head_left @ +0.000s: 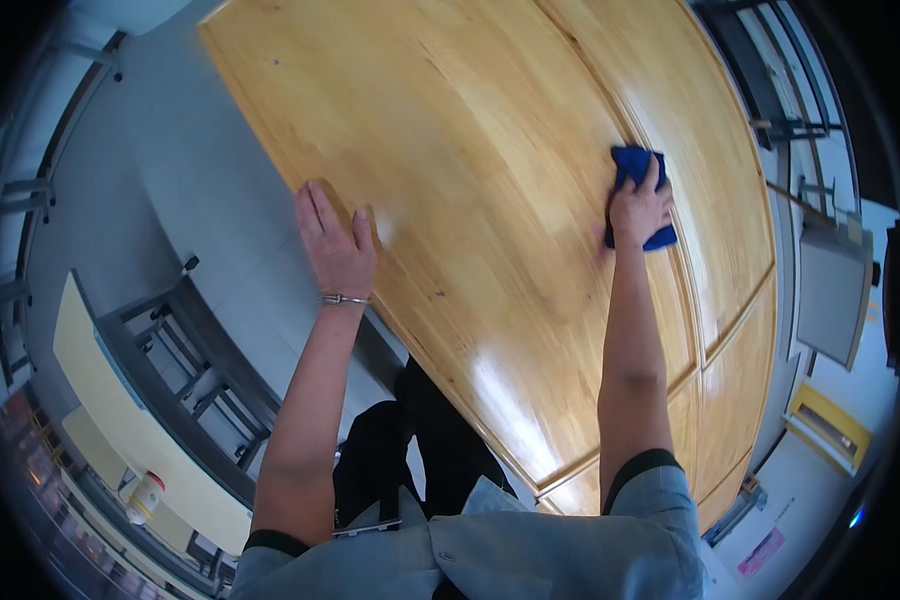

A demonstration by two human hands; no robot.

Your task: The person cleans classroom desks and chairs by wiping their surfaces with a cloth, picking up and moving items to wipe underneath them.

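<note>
A glossy wooden table (pixel 450 190) fills the middle of the view, with seams where several tops meet. On it, toward the right, lies a dark blue cloth (pixel 658 238), pressed flat under my right hand (pixel 640 208). The fingers of that hand are over the cloth, and the cloth's edges show on both sides. At the table's left edge is my left hand (pixel 338 238), a bracelet (pixel 346 299) on its wrist. Its fingers are stretched out and hold nothing; the palm is hidden.
Grey floor (pixel 210 170) runs along the table's left side. A pale-topped desk (pixel 150 400) with a dark metal frame stands at lower left, bearing a white bottle (pixel 145 497). Dark furniture (pixel 740 70) stands beyond the right edge. A yellow-framed object (pixel 828 428) is at far right.
</note>
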